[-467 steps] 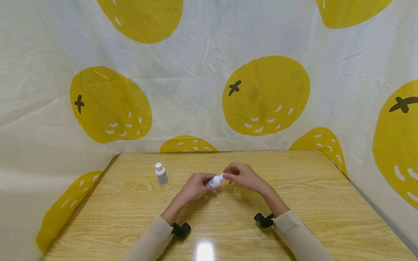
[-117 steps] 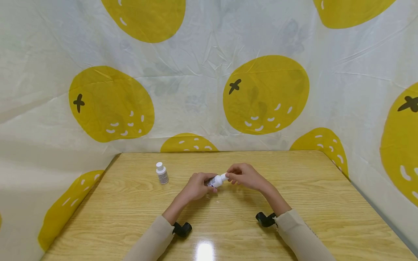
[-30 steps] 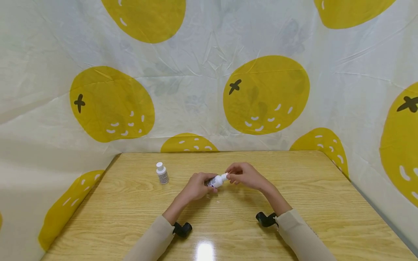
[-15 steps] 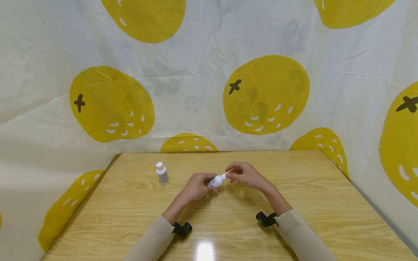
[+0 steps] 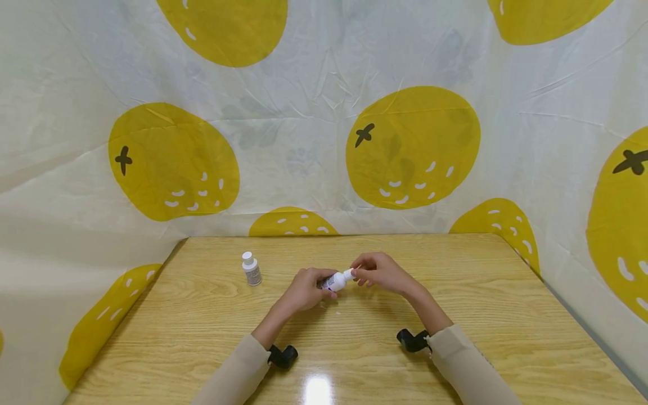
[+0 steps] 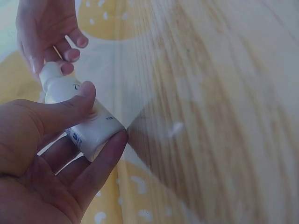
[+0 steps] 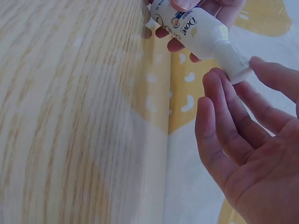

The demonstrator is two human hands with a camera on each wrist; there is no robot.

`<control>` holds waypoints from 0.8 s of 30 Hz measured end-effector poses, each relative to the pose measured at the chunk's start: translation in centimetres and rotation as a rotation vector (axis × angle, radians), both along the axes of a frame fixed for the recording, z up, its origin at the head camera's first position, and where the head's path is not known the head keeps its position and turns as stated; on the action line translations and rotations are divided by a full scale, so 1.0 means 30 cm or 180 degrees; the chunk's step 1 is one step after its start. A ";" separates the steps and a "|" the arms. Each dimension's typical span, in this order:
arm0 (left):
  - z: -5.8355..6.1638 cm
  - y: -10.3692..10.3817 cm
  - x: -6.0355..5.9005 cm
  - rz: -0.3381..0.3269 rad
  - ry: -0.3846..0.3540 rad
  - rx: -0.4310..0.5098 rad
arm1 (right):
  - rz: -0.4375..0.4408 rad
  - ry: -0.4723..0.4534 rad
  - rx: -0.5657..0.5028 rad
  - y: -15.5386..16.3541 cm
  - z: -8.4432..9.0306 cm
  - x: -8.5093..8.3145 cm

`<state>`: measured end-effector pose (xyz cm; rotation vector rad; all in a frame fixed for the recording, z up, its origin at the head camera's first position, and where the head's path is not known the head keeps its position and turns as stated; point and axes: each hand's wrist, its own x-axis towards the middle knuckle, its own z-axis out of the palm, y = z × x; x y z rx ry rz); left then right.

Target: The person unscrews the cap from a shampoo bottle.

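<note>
A small white Dove bottle [image 5: 334, 282] is held tilted over the table, its neck end toward the right. My left hand [image 5: 302, 289] grips its body, with the thumb across the side and the fingers underneath and behind, as the left wrist view shows. At the other end, my right hand [image 5: 379, 274] pinches the white cap [image 7: 232, 63] between thumb and fingertips. The cap sits on the bottle's neck in the right wrist view. Part of the printed label is covered by the left fingers.
A second white bottle [image 5: 252, 273] with a white cap stands upright on the wooden table [image 5: 202, 337], left of the hands. Small pale flecks [image 5: 338, 313] show on the table below the held bottle. A fruit-patterned curtain [image 5: 304, 157] closes off the back and sides.
My right fingers have shifted around the cap, spreading a little half a second ago and now closer on it. The left hand and held bottle stay nearly in place.
</note>
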<state>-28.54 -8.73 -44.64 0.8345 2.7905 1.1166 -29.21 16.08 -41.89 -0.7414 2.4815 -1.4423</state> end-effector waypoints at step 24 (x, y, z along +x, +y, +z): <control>-0.003 -0.002 0.000 0.0008 0.0008 0.0000 | 0.0054 -0.0009 -0.0043 -0.001 0.004 0.007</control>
